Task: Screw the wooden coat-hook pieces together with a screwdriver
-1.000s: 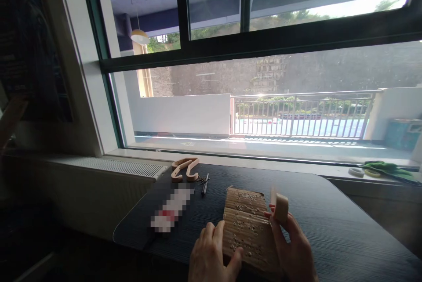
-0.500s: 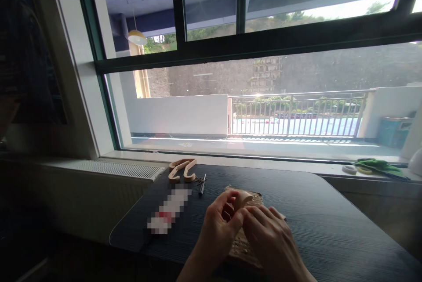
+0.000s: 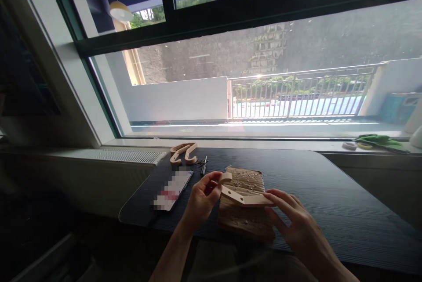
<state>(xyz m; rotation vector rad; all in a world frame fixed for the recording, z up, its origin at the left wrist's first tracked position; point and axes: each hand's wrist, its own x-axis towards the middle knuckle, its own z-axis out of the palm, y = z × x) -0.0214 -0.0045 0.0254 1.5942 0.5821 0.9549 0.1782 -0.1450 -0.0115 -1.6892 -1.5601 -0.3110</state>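
Between my two hands is a pale wooden hook (image 3: 252, 200) with a curled end, a bend in its length and small dark holes. My left hand (image 3: 203, 196) is closed on the curled end, fingers and thumb pinching it. At the straight end, my right hand (image 3: 290, 216) holds it between fingertips and thumb. Beneath the hook lies a brown ridged board (image 3: 242, 218), which looks like worn cardboard or wood, with small crumbs scattered over it. The hook is tilted and hides part of the board.
Similar wooden hooks (image 3: 183, 153) lie at the table's far left, with a dark slim tool (image 3: 204, 165) beside them. A phone (image 3: 174, 190) rests left of my left hand. On the window sill are a green cloth (image 3: 379, 142) and tape rolls (image 3: 364, 146). A radiator (image 3: 125, 155) adjoins the table.
My hands have drawn apart, the right one moving right, so the hook now shows along its length. The view has tipped downward, and more of the board is visible.
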